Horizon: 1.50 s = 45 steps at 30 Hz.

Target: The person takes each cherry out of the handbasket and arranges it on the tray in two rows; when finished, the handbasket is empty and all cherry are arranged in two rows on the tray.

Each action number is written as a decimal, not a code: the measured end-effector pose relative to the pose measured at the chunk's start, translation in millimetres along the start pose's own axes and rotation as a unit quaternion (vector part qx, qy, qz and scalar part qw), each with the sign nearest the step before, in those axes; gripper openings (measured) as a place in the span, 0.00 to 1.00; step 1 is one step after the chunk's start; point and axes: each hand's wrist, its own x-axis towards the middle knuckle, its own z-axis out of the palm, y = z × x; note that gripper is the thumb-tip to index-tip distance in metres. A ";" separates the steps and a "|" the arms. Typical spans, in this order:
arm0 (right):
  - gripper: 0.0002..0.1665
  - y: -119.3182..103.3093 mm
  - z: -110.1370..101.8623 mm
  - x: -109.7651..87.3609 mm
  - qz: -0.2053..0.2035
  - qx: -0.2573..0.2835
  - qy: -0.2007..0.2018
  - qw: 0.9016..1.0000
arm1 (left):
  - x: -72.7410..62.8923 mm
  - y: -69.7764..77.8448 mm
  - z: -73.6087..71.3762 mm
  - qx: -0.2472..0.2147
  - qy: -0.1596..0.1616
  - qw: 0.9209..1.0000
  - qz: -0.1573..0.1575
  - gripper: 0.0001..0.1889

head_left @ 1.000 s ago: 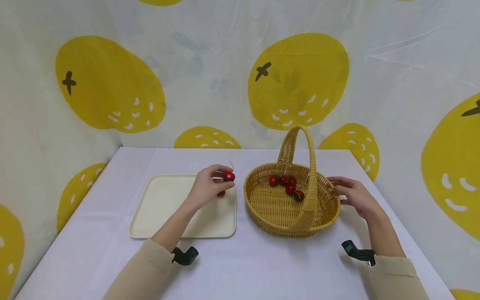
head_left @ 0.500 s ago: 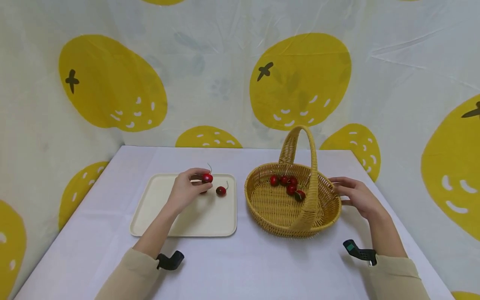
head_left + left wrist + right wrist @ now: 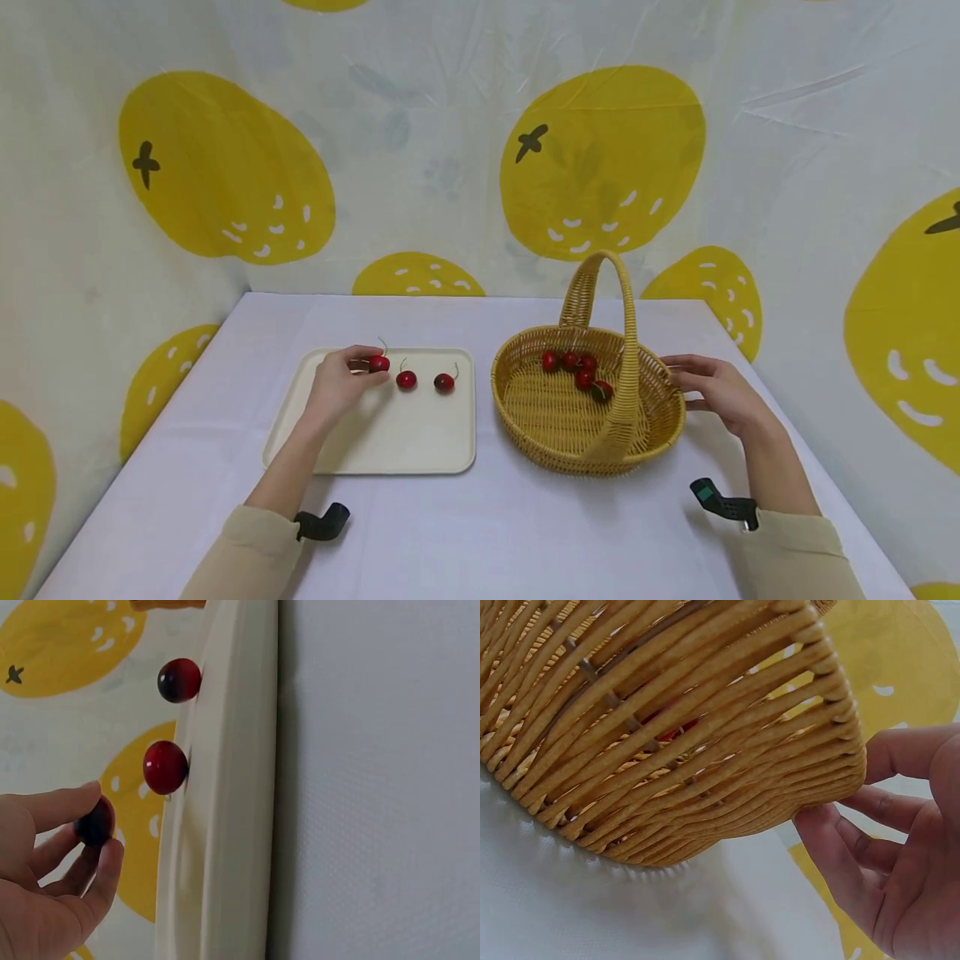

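Note:
Over the left part of the cream tray (image 3: 405,454), my left hand (image 3: 341,382) pinches a dark red cherry (image 3: 379,363) between thumb and fingers; its thin stem points up. Two more cherries, one red (image 3: 406,380) and one partly dark (image 3: 444,383), lie on the tray to its right. In the left wrist view the held cherry (image 3: 95,823) sits at the fingertips, beside the other two. At the right side of the wicker basket (image 3: 525,433), my right hand (image 3: 716,392) holds the rim, as the right wrist view shows, with fingertips (image 3: 810,819) against the woven wall.
Inside the basket several cherries (image 3: 584,379) are clustered toward the back, below a tall arched handle (image 3: 628,333). Tray and basket stand side by side on a white-covered table (image 3: 480,542). A patterned curtain (image 3: 420,167) hangs behind.
My left hand has moved left across the tray with the cherry, uncovering the two cherries lying there. The right hand has stayed at the basket rim.

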 end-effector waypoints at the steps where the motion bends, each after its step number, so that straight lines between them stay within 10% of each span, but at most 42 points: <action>1: 0.30 -0.1 -0.4 -0.1 -0.002 0.000 0.002 1.000 | 0.6 -2.4 -0.7 0.005 -0.001 1.000 -0.002 0.23; 45: 0.33 0.9 0.0 -1.9 0.023 0.028 -0.011 0.999 | 11.8 -31.4 -6.6 0.065 -0.035 0.997 -0.032 0.23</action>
